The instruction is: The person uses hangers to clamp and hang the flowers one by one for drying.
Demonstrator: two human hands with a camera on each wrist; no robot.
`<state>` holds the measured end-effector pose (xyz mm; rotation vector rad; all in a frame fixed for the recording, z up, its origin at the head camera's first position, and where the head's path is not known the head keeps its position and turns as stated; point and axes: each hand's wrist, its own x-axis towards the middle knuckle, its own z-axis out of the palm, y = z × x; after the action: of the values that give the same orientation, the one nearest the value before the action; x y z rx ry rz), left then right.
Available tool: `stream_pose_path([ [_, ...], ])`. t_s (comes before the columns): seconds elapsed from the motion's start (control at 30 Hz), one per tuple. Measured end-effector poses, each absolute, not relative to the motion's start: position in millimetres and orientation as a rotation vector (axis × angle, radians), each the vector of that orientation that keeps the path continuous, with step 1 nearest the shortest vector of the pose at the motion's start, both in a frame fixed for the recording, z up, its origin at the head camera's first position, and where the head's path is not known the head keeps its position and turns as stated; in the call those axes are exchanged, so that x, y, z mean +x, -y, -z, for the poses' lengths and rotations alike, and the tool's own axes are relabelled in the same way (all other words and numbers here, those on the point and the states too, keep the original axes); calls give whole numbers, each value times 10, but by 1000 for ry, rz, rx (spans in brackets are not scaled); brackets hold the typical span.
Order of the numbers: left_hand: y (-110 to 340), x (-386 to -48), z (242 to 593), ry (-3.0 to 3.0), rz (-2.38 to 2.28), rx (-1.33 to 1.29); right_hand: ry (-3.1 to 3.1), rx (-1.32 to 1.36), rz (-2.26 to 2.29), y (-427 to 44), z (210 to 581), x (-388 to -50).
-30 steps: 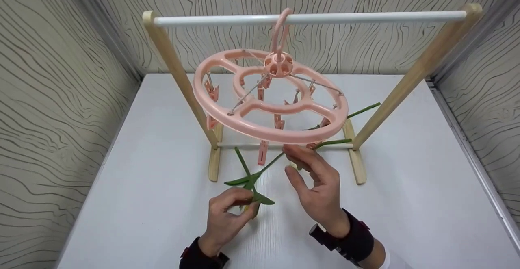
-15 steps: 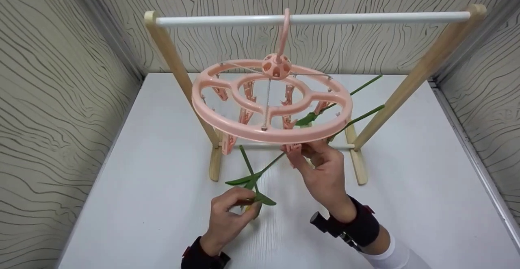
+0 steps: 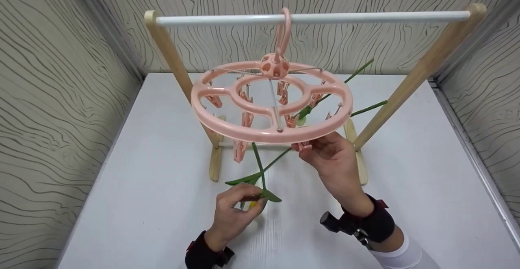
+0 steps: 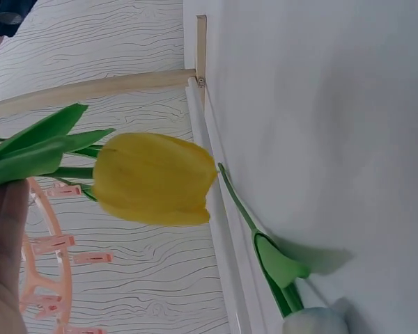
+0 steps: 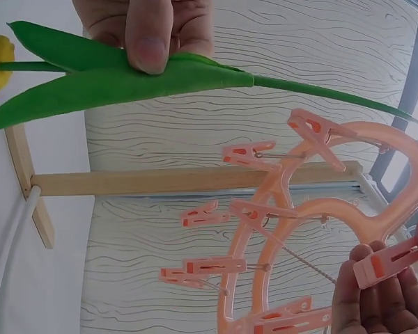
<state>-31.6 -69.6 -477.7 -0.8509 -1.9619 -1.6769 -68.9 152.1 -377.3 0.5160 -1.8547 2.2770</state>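
My left hand (image 3: 235,208) pinches an artificial yellow tulip (image 4: 153,181) by its green leaves, below the pink round clip hanger (image 3: 243,133). In the head view its stem (image 3: 258,161) points up toward the ring and fingers cover most of the bloom. At the ring's front right, my right hand (image 3: 335,167) holds a pink clothespin (image 5: 386,264) between thumb and fingers. The right wrist view shows the tulip's leaves (image 5: 125,76) near the hanging clips. Whether the held clothespin's mouth is spread, I cannot tell.
The hanger hooks over a white bar (image 3: 365,17) on a wooden stand (image 3: 414,78). Green stems (image 3: 359,70) project at the hanger's right, one near a pale bloom (image 3: 301,120). Another flower (image 4: 282,264) with a pale head lies on the white table (image 3: 142,204).
The hanger has turned, its front side swinging right, and the green stems at right shifted with it. My right hand moved right and took hold of a clothespin. The held tulip moved slightly right.
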Motion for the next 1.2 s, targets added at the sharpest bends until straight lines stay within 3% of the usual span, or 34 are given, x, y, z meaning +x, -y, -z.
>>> stream_pose_path([
  [0.13,671,-413,4912,1969,1634,-881,1878,490,-2307,-1559,3749,-682],
  [0.77,361,-734,4587,1868,1653,-1113,1800,538,-2389,-1668,3699,-726],
  [1.2,198,-867,4544,1877,1605,-1174,1731,542,-2468,-1671,3712,-717],
])
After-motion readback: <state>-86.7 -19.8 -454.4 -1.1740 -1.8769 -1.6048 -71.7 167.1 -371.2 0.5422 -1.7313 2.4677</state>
